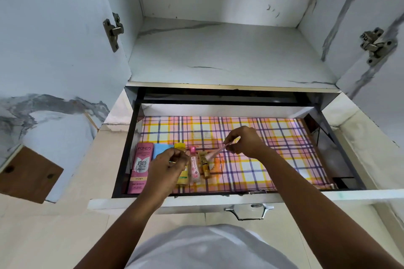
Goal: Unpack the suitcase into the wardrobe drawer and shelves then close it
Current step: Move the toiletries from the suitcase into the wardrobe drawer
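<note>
The wardrobe drawer is pulled out, lined with pink, yellow and purple checked paper. Along its left side lie a pink Pond's BB cream box, a blue item, a yellow bottle, a small pink bottle and a gold tube. My right hand pinches a thin pink tube above the gold tube. My left hand hovers over the yellow bottle and grips a thin gold-tipped stick. The suitcase is out of view.
Above the drawer is a bare white marble-pattern shelf. Both wardrobe doors stand open, with metal hinges at the left and the right. A metal handle sits on the drawer front. Beige floor tiles lie below.
</note>
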